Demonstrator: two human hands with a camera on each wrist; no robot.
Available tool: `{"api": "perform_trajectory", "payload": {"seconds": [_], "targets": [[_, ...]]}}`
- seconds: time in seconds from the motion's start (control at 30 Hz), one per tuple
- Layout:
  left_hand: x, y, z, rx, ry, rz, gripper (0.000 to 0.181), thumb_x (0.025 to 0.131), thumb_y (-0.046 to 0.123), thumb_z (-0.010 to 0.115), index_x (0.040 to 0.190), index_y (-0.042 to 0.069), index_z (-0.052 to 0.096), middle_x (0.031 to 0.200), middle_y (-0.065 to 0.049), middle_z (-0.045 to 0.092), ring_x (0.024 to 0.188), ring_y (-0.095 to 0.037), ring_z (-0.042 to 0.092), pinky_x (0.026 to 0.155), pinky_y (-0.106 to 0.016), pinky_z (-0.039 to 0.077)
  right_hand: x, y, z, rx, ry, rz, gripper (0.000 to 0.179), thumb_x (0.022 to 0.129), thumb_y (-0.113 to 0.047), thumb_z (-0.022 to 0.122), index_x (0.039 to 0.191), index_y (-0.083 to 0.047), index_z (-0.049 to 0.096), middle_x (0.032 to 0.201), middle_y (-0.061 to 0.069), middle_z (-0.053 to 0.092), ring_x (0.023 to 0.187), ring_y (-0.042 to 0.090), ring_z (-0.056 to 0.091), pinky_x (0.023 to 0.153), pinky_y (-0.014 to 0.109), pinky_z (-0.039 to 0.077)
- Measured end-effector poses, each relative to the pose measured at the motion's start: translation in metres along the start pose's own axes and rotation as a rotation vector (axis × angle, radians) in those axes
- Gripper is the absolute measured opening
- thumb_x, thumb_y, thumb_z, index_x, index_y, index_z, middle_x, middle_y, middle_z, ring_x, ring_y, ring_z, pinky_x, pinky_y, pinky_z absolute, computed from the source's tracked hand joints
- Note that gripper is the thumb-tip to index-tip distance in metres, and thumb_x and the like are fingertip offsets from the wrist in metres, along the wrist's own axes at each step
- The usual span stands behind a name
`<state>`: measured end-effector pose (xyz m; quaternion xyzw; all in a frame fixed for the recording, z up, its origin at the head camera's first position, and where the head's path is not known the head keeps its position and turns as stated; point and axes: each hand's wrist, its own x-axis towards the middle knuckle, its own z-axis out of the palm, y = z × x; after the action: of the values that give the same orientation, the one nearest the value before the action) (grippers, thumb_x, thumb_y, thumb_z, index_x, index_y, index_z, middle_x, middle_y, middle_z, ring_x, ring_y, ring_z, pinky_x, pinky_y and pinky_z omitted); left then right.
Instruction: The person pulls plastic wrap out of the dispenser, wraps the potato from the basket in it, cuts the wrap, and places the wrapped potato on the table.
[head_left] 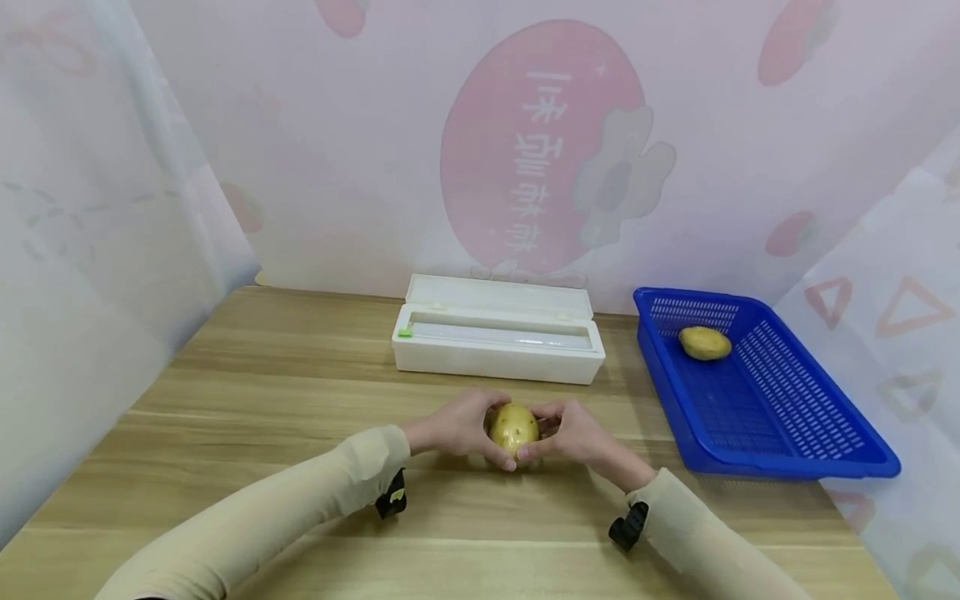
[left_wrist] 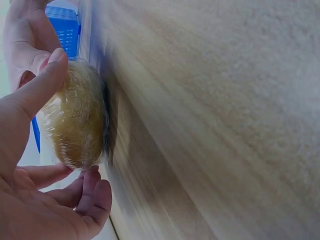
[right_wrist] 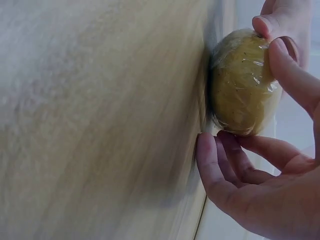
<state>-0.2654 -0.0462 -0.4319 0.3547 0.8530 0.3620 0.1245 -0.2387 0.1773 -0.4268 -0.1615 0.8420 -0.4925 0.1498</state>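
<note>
A potato [head_left: 514, 428] wrapped in clear, shiny plastic film is at the middle of the table, between both hands. My left hand [head_left: 470, 427] holds it from the left, thumb near its front and fingers curled at its far side. From the right, my right hand [head_left: 573, 435] grips it the same way. The left wrist view shows the film crinkled over the potato [left_wrist: 80, 117], close against the table top. In the right wrist view the thumb lies on the wrapped potato [right_wrist: 242, 85] and the fingertips touch its end.
Behind the hands stands a white cling film box [head_left: 498, 358] with its lid raised, a film roll inside and a green piece at its left end. On the right, a blue plastic basket [head_left: 678, 417] holds another potato [head_left: 705, 342]. Printed cloth hangs behind the wooden table [head_left: 300, 400].
</note>
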Motion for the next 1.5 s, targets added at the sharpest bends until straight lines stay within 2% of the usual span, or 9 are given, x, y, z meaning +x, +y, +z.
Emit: {"api": "perform_trajectory", "payload": {"seconds": [0.17,0.4,0.53,0.7,0.8,1.0,1.17,1.37,1.5], "targets": [[0.0,0.0,0.0,-0.015,-0.005,0.012,0.08,0.065,0.037,0.093,0.126,0.001,0.055,0.101,0.003,0.061,0.088,-0.013,0.06,0.076,-0.025,0.051,0.0,0.0,0.001,0.003,0.007,-0.014,0.062,0.07,-0.015,0.091,0.125,-0.002,0.067,0.097,0.007,0.069,0.09,0.027,0.062,0.075,0.032,0.051],[-0.001,-0.003,0.0,-0.02,-0.005,0.006,0.076,0.067,0.039,0.092,0.124,0.005,0.055,0.1,0.005,0.06,0.088,-0.012,0.06,0.074,-0.026,0.052,0.002,0.003,0.002,0.016,0.0,0.002,0.065,0.071,-0.015,0.09,0.129,-0.001,0.063,0.102,0.007,0.069,0.094,0.027,0.062,0.079,0.033,0.05],[-0.003,-0.004,0.0,-0.031,-0.002,0.029,0.07,0.068,0.04,0.091,0.12,0.008,0.056,0.1,0.005,0.06,0.089,-0.013,0.06,0.074,-0.027,0.052,0.002,0.006,0.002,0.029,-0.009,0.001,0.068,0.072,-0.018,0.09,0.132,-0.002,0.06,0.11,0.008,0.067,0.099,0.028,0.061,0.082,0.034,0.05],[-0.007,-0.012,-0.004,-0.075,0.02,0.039,0.087,0.066,0.042,0.091,0.134,0.003,0.052,0.117,-0.001,0.061,0.104,-0.018,0.058,0.087,-0.034,0.05,-0.002,0.004,-0.001,0.142,-0.031,0.022,0.078,0.078,-0.02,0.086,0.142,0.002,0.047,0.126,0.015,0.06,0.112,0.032,0.057,0.09,0.039,0.049],[-0.014,-0.018,-0.011,-0.073,0.059,0.027,0.098,0.064,0.045,0.091,0.141,0.0,0.048,0.128,-0.004,0.057,0.112,-0.02,0.054,0.095,-0.039,0.044,-0.004,-0.001,-0.004,0.221,-0.003,0.05,0.074,0.086,-0.023,0.079,0.143,0.006,0.043,0.133,0.02,0.053,0.115,0.034,0.054,0.092,0.045,0.049],[-0.042,-0.028,-0.032,-0.015,0.129,0.05,0.096,0.064,0.053,0.089,0.14,0.009,0.051,0.127,0.003,0.056,0.116,-0.017,0.05,0.096,-0.045,0.043,-0.004,-0.009,-0.002,0.258,0.092,0.056,0.051,0.094,-0.027,0.069,0.131,0.006,0.056,0.126,0.02,0.059,0.114,0.038,0.054,0.09,0.047,0.051],[-0.075,-0.046,-0.06,0.043,0.162,0.083,0.092,0.064,0.053,0.088,0.138,0.011,0.053,0.127,0.004,0.057,0.116,-0.02,0.052,0.096,-0.048,0.043,-0.007,-0.014,-0.001,0.256,0.09,0.03,0.043,0.095,-0.027,0.068,0.127,0.002,0.061,0.125,0.021,0.059,0.116,0.04,0.053,0.09,0.049,0.05],[-0.112,-0.081,-0.103,0.064,0.183,0.028,0.094,0.066,0.046,0.09,0.138,0.0,0.051,0.13,-0.006,0.058,0.117,-0.029,0.053,0.095,-0.051,0.045,-0.009,-0.01,-0.005,0.259,0.091,0.033,0.042,0.097,-0.024,0.065,0.127,0.006,0.059,0.122,0.021,0.06,0.111,0.04,0.056,0.088,0.048,0.051],[-0.133,-0.107,-0.13,0.071,0.201,-0.041,0.094,0.066,0.042,0.091,0.139,-0.001,0.049,0.129,-0.009,0.058,0.118,-0.031,0.052,0.094,-0.052,0.045,-0.009,-0.007,-0.008,0.267,0.092,0.028,0.04,0.097,-0.023,0.065,0.124,0.006,0.061,0.12,0.021,0.062,0.11,0.041,0.057,0.088,0.05,0.05]]}}
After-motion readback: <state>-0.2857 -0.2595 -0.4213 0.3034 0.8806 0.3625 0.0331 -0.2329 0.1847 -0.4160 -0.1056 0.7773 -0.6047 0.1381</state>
